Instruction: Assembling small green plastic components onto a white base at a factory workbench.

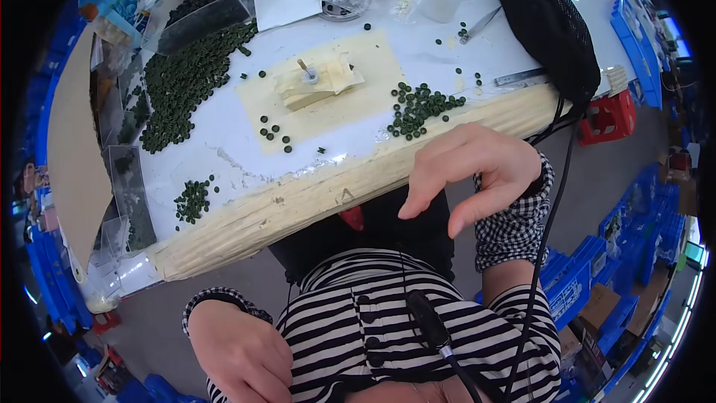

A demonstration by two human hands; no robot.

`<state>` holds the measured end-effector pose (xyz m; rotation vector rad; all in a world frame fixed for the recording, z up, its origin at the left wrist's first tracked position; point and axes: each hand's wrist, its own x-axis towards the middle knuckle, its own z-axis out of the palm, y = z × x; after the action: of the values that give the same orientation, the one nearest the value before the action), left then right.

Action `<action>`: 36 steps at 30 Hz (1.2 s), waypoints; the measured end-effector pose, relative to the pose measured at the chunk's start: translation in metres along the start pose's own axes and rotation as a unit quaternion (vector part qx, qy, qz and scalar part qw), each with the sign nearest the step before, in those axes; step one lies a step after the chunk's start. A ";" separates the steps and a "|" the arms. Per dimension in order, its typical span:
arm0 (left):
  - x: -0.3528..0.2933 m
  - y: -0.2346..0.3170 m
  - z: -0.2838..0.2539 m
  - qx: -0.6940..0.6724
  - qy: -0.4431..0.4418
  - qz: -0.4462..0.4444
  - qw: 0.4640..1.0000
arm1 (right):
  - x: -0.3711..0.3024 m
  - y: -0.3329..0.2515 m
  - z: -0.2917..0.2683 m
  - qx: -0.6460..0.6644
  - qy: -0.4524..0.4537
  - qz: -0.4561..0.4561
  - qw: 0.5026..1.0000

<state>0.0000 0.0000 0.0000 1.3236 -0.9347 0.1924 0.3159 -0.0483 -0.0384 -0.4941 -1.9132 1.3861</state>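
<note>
My right hand (477, 172) hovers just off the table's front edge, thumb and forefinger apart, with nothing visible between them. Low by my striped shirt, my left hand (239, 351) shows its back; the fingers curl together and hide whatever they may hold. On the table, a small cream-coloured block fixture (317, 95) bears a short upright pin (303, 66) in a pale round seat. A pile of small dark green rings (420, 110) lies right of the block, nearest my right hand. A few loose rings (274, 128) lie at its front left.
A large heap of green parts (179, 78) spills from a clear bin (209, 11) at far left, with a smaller pile (194, 200) nearer. Tweezers (481, 24), a steel ruler (520, 76) and a black mesh bag (548, 26) lie right. A black cable (556, 216) hangs beside my right arm.
</note>
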 end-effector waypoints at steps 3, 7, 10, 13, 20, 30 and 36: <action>0.006 0.001 -0.005 0.012 0.013 0.008 1.000 | 0.013 -0.007 -0.001 -0.081 0.110 0.041 0.990; -0.007 0.003 -0.012 0.030 0.055 -0.001 0.998 | 0.046 -0.019 -0.007 -0.147 0.234 0.071 0.958; -0.007 0.002 -0.013 0.056 0.064 -0.054 0.995 | 0.069 -0.018 -0.018 -0.127 0.311 0.037 0.941; -0.003 0.003 -0.009 0.043 0.064 -0.086 0.993 | 0.101 0.003 -0.051 -0.186 0.342 -0.013 0.921; -0.007 0.007 -0.007 0.006 0.116 -0.062 0.991 | 0.166 0.070 -0.148 -0.503 0.365 0.070 0.780; -0.020 0.018 0.000 0.000 0.201 -0.108 0.974 | 0.209 0.093 -0.208 -0.583 0.273 0.253 0.722; -0.015 0.016 -0.008 -0.019 0.221 -0.131 0.966 | 0.210 0.107 -0.217 -0.571 0.293 0.250 0.725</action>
<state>-0.0160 0.0170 0.0022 1.2842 -0.3796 0.2505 0.3230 0.2718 -0.0332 -1.8814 -1.9004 -0.0006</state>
